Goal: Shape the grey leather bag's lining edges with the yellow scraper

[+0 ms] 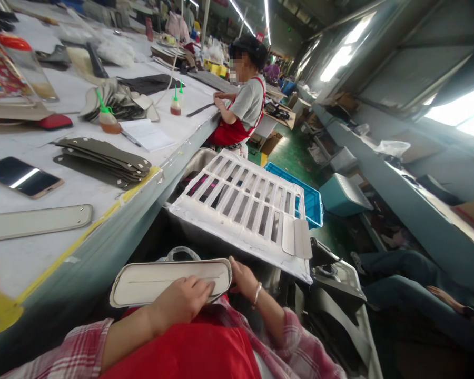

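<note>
A long cream leather-like panel (142, 276) with rounded ends and a dark rim lies across my lap, a thin line running along its face. My left hand (184, 300) presses on its front face with bent fingers, steadying it. At the panel's right end, my right hand (243, 279) pinches the rim; part of those fingers is hidden behind the edge. Just behind the panel shows a clear plastic loop (184, 252). On the table to the left lies a similar cream strip (35, 222) with small studs near its end.
The table (174, 139) carries a phone (21, 176), stacked grey-brown pieces (102, 163), a glue bottle (108, 121) and a notepad (148, 134). A white slatted rack (240, 210) stands ahead, beside a blue crate (312, 202). A co-worker (247, 100) works farther along; another person's legs (403, 284) are at right.
</note>
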{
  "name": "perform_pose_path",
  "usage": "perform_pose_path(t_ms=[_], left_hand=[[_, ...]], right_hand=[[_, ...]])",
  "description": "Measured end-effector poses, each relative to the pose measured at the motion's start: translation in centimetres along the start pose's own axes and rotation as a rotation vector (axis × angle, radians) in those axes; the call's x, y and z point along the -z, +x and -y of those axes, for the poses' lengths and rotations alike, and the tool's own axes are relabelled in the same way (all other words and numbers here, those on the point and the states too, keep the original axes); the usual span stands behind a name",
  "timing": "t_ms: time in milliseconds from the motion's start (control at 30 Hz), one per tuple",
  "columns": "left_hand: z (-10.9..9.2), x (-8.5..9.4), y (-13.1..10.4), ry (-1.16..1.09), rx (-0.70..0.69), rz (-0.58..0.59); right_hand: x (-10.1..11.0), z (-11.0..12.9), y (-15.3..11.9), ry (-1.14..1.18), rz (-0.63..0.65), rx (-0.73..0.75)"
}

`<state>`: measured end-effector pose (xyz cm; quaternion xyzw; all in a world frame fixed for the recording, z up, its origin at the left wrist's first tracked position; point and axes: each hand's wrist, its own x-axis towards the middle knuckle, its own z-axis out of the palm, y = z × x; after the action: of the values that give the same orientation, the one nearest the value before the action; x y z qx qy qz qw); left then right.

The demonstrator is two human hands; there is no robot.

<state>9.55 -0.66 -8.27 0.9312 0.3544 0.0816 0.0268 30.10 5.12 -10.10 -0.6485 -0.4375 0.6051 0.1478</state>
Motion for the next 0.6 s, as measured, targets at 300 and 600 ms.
perform_pose_path(t_ms=[300, 600], left_hand=[[0.1, 0.7, -0.4, -0.048, 0.05, 0.02], [1.4, 2.1, -4.7, -0.24, 0.258, -0.191]], right_hand=[[-0.2, 4.6, -3.6, -0.394, 0.227, 0.046], [-1.0, 4.8, -3.9, -0.396, 0.171, 0.22]])
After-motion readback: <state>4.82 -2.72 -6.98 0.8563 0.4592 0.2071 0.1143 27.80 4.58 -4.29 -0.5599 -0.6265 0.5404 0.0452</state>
